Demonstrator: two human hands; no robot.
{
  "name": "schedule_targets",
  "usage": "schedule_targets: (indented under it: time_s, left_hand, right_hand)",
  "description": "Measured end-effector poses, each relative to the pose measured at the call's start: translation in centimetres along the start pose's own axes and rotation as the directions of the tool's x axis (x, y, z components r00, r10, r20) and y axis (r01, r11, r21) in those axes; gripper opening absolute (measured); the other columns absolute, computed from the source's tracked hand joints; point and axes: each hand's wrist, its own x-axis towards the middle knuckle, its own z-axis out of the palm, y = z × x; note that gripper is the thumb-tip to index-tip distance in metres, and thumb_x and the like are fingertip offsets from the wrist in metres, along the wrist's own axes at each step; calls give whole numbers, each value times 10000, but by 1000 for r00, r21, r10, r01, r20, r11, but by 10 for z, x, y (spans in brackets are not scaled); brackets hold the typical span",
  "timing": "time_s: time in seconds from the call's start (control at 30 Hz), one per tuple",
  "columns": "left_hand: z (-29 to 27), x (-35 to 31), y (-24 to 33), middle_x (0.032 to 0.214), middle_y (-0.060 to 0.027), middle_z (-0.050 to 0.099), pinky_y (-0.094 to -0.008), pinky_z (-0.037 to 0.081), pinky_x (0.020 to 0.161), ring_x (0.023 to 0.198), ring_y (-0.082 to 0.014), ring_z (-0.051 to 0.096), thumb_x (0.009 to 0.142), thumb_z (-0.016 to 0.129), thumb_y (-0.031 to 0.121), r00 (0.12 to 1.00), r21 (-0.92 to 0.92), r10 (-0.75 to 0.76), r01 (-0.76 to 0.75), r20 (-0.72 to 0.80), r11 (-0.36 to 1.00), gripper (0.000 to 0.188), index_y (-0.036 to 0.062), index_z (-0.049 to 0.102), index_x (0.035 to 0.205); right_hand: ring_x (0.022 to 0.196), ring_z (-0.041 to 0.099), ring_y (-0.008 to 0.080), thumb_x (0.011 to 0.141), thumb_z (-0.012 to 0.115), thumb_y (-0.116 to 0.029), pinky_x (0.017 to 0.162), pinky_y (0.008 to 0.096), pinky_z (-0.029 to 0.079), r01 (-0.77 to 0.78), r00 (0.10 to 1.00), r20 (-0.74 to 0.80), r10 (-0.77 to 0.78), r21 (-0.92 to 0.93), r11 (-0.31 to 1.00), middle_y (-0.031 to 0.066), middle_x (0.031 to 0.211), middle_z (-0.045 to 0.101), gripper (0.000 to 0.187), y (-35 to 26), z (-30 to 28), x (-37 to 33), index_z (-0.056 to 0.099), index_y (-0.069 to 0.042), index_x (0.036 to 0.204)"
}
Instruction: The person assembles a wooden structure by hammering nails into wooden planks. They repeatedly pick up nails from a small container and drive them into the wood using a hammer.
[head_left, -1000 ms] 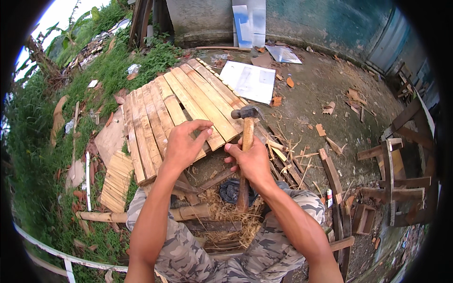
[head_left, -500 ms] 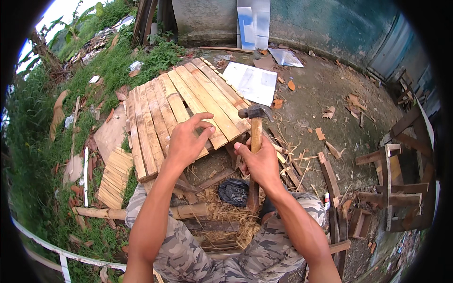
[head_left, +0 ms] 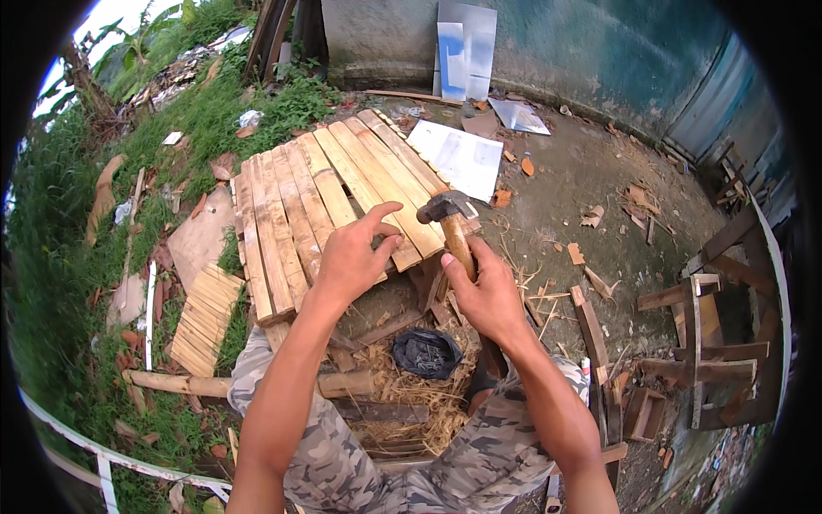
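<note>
My right hand [head_left: 490, 295] is wrapped round the wooden handle of a claw hammer [head_left: 458, 240]. Its dark metal head is raised over the near right corner of a slatted bamboo panel [head_left: 287, 193]. Above the panel's near edge hovers my left hand [head_left: 353, 261], thumb and forefinger apart and curved; I see nothing between them, though its other fingers are partly hidden. Light strips lie side by side on the panel, with a dark gap near the middle. Between my knees a black plastic bag [head_left: 428, 353] lies open, with small thin nails inside.
Wood shavings [head_left: 411, 403] and a bamboo pole [head_left: 184, 384] lie near my legs. A smaller slatted piece [head_left: 205, 319] rests on the grass at left. Wooden frames [head_left: 698, 360] stand at right, beside loose planks [head_left: 589, 325]. A white board [head_left: 458, 158] lies beyond the panel.
The hammer head has tipped to the left and toward me, and my right hand has shifted slightly right. My left hand has moved a little right; its forefinger is straighter.
</note>
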Motion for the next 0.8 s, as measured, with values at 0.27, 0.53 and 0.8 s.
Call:
schedule_targets:
  time_s: [0.27,0.53,0.8]
  left_hand:
    - [0,0,-1,942,-135,785,-435,555,772,859,-362,743,895,731,112,1000,-44,4,-5,-5,999,593,116,513,1447]
    - [-1,-1,-2,915,-165,776,-475,566,780,869,-400,736,885,720,72,999,-66,41,-42,-15,997,638,107,468,1470]
    - [-1,0,-1,918,-147,783,-453,557,785,897,-385,742,878,735,100,1000,-66,5,-4,5,998,681,129,446,1493]
  right_hand:
    - [717,684,365,1020,635,-281,683,455,507,26,989,151,-12,-93,995,251,797,677,397,-32,-13,8,603,55,1230]
    - [799,683,521,1025,594,-246,722,559,516,74,974,221,-44,-129,989,339,802,675,340,-47,-23,14,583,83,1110]
    - [795,681,526,1035,577,-246,717,561,514,33,961,275,32,-230,973,345,793,669,338,-62,-24,22,576,87,1094]
